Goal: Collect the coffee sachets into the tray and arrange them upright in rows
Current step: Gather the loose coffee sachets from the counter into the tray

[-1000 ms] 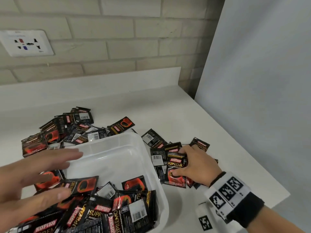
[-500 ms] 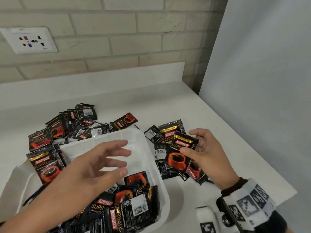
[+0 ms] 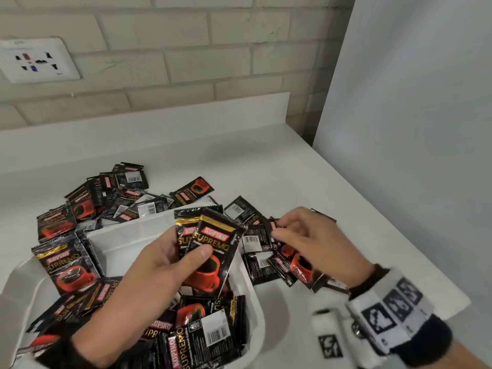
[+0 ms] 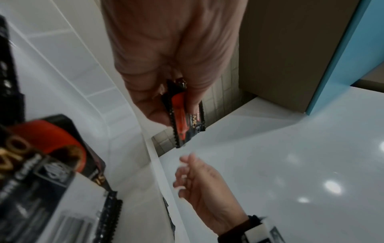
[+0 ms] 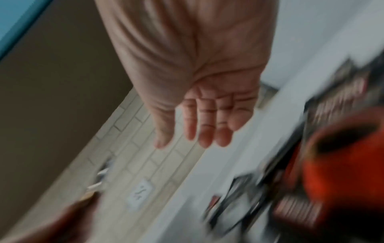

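My left hand [image 3: 186, 258] holds two black-and-red coffee sachets [image 3: 213, 243] upright above the white tray [image 3: 127, 243], thumb on the front one. In the left wrist view the left hand [image 4: 172, 105] pinches those sachets [image 4: 182, 121] edge-on. Several sachets [image 3: 207, 334] lie jumbled in the tray's near end. My right hand [image 3: 298, 235] hovers over loose sachets [image 3: 266, 259] just right of the tray. The right wrist view shows the right hand [image 5: 199, 128] with straight fingers and an empty palm.
More sachets are piled on the white counter [image 3: 266, 161] behind the tray [image 3: 111, 198] and to its left [image 3: 66, 262]. A brick wall with a socket plate [image 3: 34, 59] stands behind. A grey panel [image 3: 412, 129] bounds the right side; the counter edge [image 3: 439, 288] runs near my right wrist.
The sachets my right hand lifted half a second ago are now in my left hand above the tray. My right hand has let go and moved back over the loose sachets.
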